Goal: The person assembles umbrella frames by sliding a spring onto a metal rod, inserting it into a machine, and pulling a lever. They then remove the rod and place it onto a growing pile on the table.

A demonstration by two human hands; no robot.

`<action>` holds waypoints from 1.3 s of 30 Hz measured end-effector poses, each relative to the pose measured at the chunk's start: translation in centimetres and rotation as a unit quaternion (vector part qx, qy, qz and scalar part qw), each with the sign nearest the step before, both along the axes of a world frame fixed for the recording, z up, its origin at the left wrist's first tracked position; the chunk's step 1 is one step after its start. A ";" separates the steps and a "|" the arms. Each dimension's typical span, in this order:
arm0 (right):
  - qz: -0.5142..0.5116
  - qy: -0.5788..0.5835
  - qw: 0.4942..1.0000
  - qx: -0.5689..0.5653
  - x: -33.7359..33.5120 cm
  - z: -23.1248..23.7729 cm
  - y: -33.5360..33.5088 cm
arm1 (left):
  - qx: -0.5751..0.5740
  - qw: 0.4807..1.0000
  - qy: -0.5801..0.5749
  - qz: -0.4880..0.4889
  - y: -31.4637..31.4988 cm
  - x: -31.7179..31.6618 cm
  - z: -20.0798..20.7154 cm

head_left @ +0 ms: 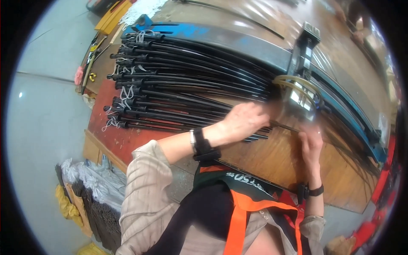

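Note:
In front of a small bench-mounted pneumatic fixture [297, 95], my left hand [250, 121] is closed, its fingertips pinched together. A thin dark rod [285, 126] runs from its fingertips toward my right hand [312, 142]. That hand is also closed, with its fingers curled at the rod's other end; blur softens its fingertips. Behind and left of my left hand lies a bundle of long black rods [182, 70], fanned out side by side. White cord loops [126, 94] hang from their thicker left ends. The far ends of the bundle disappear behind my left hand and the fixture.
Under the rods is a red-topped bench [111, 138], with a brown wooden board [340, 182] on the right. A blue-grey metal beam [221, 41] crosses behind. Hand tools [90, 57] lie at the far left. Plastic-covered bundles [95, 182] stand at the lower left.

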State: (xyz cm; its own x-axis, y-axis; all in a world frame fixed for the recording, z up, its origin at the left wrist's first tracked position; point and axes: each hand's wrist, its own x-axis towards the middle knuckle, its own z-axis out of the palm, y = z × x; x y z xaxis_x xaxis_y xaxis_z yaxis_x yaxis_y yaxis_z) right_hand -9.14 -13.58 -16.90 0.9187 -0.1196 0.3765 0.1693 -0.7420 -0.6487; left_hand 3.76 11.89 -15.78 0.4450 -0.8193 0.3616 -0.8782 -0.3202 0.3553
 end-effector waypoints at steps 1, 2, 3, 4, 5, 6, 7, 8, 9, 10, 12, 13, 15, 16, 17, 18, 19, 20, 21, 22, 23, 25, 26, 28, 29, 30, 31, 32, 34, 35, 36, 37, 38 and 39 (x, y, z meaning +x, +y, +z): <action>-0.009 -0.016 1.000 -0.015 0.0 0.1 0.0 | -0.004 1.000 -0.025 0.012 0.6 0.2 0.1; -0.017 -0.031 0.999 -0.030 0.1 0.2 0.0 | -0.009 0.998 -0.050 0.025 1.4 0.5 0.2; -0.027 -0.048 0.997 -0.047 0.3 0.4 -0.1 | -0.033 0.998 -0.056 0.028 1.9 1.1 0.6; -0.035 -0.044 0.997 -0.050 0.3 0.5 -0.3 | -0.056 0.996 -0.059 0.032 2.6 1.8 0.9; -0.033 -0.043 0.997 -0.059 0.3 0.6 -0.4 | -0.035 0.994 -0.095 0.048 3.6 2.8 1.1; -0.031 -0.042 0.996 -0.069 0.2 0.7 -0.5 | -0.015 0.989 -0.132 0.064 4.3 3.9 1.3; -0.027 -0.042 0.996 -0.077 0.2 0.5 -0.3 | 0.004 0.984 -0.147 0.098 5.0 4.6 1.4; -0.036 -0.038 0.995 -0.081 0.2 0.4 -0.4 | 0.020 0.978 -0.162 0.131 5.2 5.2 1.5; -0.035 -0.024 0.996 -0.075 0.3 0.2 -0.4 | 0.015 0.980 -0.159 0.122 5.5 5.7 1.3; -0.032 -0.011 0.997 -0.067 0.4 -0.3 -0.3 | 0.047 0.980 -0.155 0.113 5.9 6.2 1.1; -0.039 0.006 0.997 -0.062 0.4 -0.4 -0.4 | 0.074 0.981 -0.149 0.096 6.7 6.7 0.7; -0.024 0.019 0.999 -0.041 0.3 0.0 -0.5 | 0.067 0.985 -0.138 0.072 6.9 7.1 0.8; -0.003 0.044 0.999 0.002 -0.1 0.4 -0.7 | 0.052 0.992 -0.116 0.019 6.5 7.6 1.2; -0.019 0.049 0.999 -0.001 -0.1 0.4 -0.7 | 0.047 0.993 -0.112 0.003 6.1 7.5 1.4; -0.008 0.056 0.998 0.009 0.0 0.2 -0.7 | 0.059 0.993 -0.102 -0.008 5.9 7.0 1.8; -0.003 0.065 0.998 0.020 -0.1 0.1 -0.7 | 0.072 0.993 -0.090 -0.024 5.3 6.2 2.3; 0.020 0.074 0.997 0.006 0.0 0.2 -0.8 | 0.084 0.993 -0.076 -0.041 4.5 5.3 2.4; 0.044 0.082 0.996 -0.009 0.3 0.5 -0.9 | 0.077 0.992 -0.071 -0.065 3.5 4.3 2.6; 0.068 0.062 0.995 -0.023 0.3 0.4 -1.1 | 0.079 0.992 -0.067 -0.065 2.4 3.1 2.7; 0.096 0.040 0.994 -0.036 0.3 0.1 -1.1 | 0.083 0.992 -0.065 -0.062 1.5 2.0 2.8; 0.077 0.046 0.995 -0.038 0.1 0.1 -1.0 | 0.087 0.992 -0.064 -0.058 0.4 1.1 2.9; 0.094 -0.023 0.995 -0.025 -0.5 0.0 -0.9 | 0.093 0.991 -0.055 -0.078 -1.7 -0.3 3.3; 0.083 -0.021 0.996 -0.026 -1.0 0.0 -0.9 | 0.104 0.990 -0.049 -0.077 -2.5 -1.0 3.5; 0.073 -0.043 0.996 0.025 -1.8 0.0 -0.9 | 0.116 0.989 -0.046 -0.082 -3.8 -1.9 3.9; 0.070 -0.056 0.995 0.050 -2.1 -0.1 -0.9 | 0.121 0.988 -0.043 -0.083 -4.3 -2.2 4.0; 0.066 -0.058 0.995 0.052 -2.4 -0.1 -0.8 | 0.127 0.988 -0.040 -0.084 -4.7 -2.4 4.2; 0.049 -0.068 0.995 0.051 -2.7 -0.1 -0.7 | 0.132 0.987 -0.038 -0.083 -5.0 -2.6 4.4; 0.033 -0.079 0.995 0.050 -3.0 -0.1 -0.6 | 0.134 0.986 -0.041 -0.086 -5.2 -2.8 4.5; 0.005 -0.093 0.995 0.045 -3.7 -0.1 -0.7 | 0.140 0.985 -0.037 -0.090 -5.8 -3.2 5.1; 0.011 -0.107 0.993 0.040 -4.1 -0.6 -0.9 | 0.138 0.985 -0.034 -0.099 -6.4 -3.3 5.3; 0.015 -0.120 0.992 0.032 -4.4 -1.0 -1.0 | 0.131 0.984 -0.039 -0.115 -6.6 -3.6 5.4; 0.018 -0.133 0.991 0.023 -4.6 -1.1 -1.2 | 0.157 0.980 -0.050 -0.114 -6.3 -3.8 5.5; 0.026 -0.133 0.991 -0.015 -4.8 -0.7 -1.3 | 0.178 0.975 -0.065 -0.119 -6.4 -3.8 5.3; 0.035 -0.130 0.989 -0.055 -4.7 -0.2 -1.1 | 0.190 0.971 -0.086 -0.115 -6.1 -3.8 4.9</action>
